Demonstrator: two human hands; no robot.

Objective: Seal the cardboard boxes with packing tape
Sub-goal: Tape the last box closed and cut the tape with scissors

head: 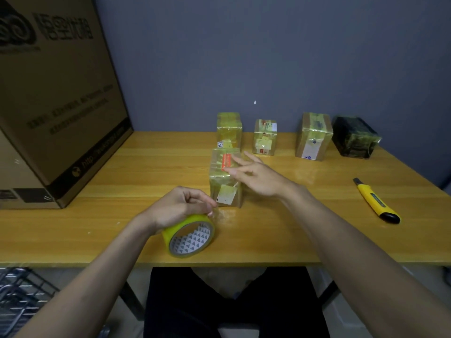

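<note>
Packing tape [189,236], a stiff ring with slick film, is gripped over its rim by the left hand [179,206] at the bench [305,215] front. Beside it, the light cardboard box [225,178] is touched by the released right hand [256,175]; it is best steadied from above.

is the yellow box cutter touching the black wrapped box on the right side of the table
Apart. The head view shows the yellow box cutter lying near the table's right edge, with a broad stretch of bare wooden table between it and the black box at the back by the wall.
</note>
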